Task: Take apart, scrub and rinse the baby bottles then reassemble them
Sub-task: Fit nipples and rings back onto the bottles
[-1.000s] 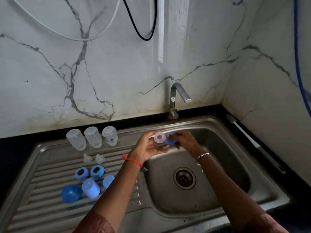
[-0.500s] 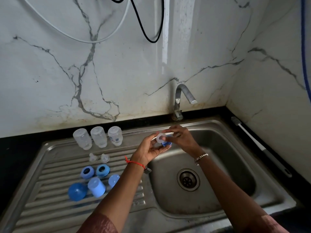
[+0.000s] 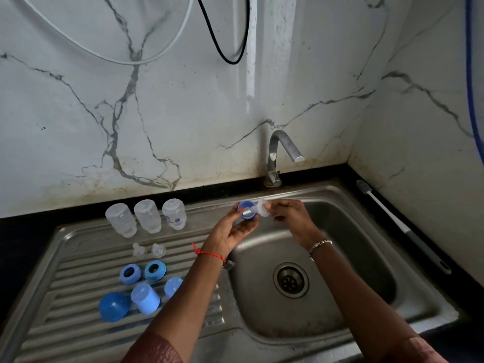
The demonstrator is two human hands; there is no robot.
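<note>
Over the back left of the sink basin (image 3: 366, 258), my left hand (image 3: 230, 231) holds a blue screw ring (image 3: 246, 210) with its opening facing me. My right hand (image 3: 290, 216) pinches a clear silicone nipple (image 3: 259, 209), whose tip points into the ring. Three clear bottle bodies (image 3: 146, 216) stand upside down at the back of the drainboard (image 3: 65, 297). In front of them lie two clear nipples (image 3: 150, 250), two blue rings (image 3: 142, 272) and three blue caps (image 3: 141, 297).
A steel tap (image 3: 280, 155) rises behind the basin, with no water running. A long-handled brush (image 3: 400, 224) lies on the black counter along the right wall. Cables hang on the marble wall above. The drain (image 3: 290, 280) sits in the basin's middle.
The nipple and ring were held together between both hands. Now my left hand has turned the ring's opening up and my right hand holds the nipple apart, tip toward it.
</note>
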